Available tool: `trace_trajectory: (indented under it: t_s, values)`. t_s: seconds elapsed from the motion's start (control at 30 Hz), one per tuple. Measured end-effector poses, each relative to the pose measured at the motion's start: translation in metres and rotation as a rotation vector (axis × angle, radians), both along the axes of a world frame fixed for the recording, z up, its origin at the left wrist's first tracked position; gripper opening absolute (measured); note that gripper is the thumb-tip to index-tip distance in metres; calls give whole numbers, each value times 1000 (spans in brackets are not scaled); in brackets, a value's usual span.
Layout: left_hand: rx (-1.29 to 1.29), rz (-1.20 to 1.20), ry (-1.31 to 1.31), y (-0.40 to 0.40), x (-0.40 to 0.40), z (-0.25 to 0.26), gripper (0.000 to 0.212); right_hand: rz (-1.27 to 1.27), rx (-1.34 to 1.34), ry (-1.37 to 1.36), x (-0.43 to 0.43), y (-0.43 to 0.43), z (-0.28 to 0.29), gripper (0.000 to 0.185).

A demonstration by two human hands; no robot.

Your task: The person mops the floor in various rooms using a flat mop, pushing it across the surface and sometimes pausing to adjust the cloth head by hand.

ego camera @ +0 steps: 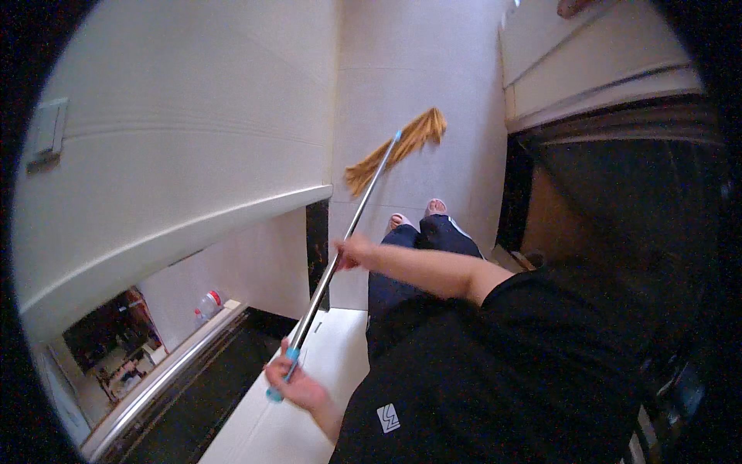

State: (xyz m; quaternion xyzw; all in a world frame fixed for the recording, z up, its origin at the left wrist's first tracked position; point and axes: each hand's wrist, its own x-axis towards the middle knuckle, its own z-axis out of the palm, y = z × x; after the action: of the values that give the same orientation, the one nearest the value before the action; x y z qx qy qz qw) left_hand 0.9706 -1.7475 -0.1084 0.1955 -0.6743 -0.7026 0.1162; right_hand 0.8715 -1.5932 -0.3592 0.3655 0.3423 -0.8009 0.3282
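Note:
A mop with a shiny metal pole (364, 203) slants across the view. Its tan, stringy mop head (406, 148) lies spread on the pale tiled floor (388, 87), ahead of my feet. My left hand (295, 383) is wrapped around the turquoise grip (292, 359) at the pole's upper end. Farther down the pole, my right hand (353, 253) closes around the bare metal, with the right forearm reaching across my body. Both hands are slightly blurred.
A pale wall (203, 116) with a switch plate (49, 133) runs along the left. Beside my left arm is a white panel (313, 359); beyond it, a plastic bottle (210, 303) lies on a ledge. My sandalled feet (436, 207) are on the floor. A dark-edged opening (513, 185) is at right.

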Motion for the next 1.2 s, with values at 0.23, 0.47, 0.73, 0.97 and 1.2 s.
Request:
trace_trajectory:
  t_s: [0.23,0.47,0.73,0.97,1.2]
  values:
    - [148,-473,-134,170,-67,-73,12,-416,266,24,-78,204,-60,24]
    - [-170,-979,249,236,-85,-65,9,-623,302,-57,-37,282,-46,20]
    - [-119,-1189,278,115,-96,-18,23,-807,-80,24,31,146,-10,23]
    - [-172,-1181,26,-48,-128,9,36,-871,-277,-54,64,-35,13,21]
    - [43,-1207,118,-87,-128,-5,39,-680,-206,-105,76,-46,16,20]
